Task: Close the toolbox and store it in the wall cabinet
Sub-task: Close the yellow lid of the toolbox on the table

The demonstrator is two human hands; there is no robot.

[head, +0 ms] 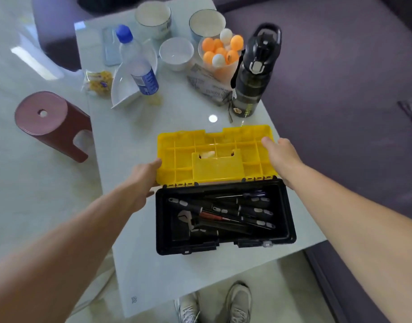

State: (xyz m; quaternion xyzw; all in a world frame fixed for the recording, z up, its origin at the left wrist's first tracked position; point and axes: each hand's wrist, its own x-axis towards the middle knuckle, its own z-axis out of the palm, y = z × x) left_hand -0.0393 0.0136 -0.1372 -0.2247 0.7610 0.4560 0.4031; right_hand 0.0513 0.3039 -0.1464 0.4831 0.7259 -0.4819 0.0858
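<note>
Centre frame: open black toolbox (161, 220) on a glass table (126, 148); left hand (143, 183) and right hand (282, 157) grip its yellow lid (214, 164) by the sides.

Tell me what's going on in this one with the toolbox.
A person stands at a glass table with both hands on the yellow lid of an open toolbox. The left hand holds the lid's left edge and the right hand its right edge. The lid is swung back and the tools lie exposed in the black base, so it is not yet closed.
</note>
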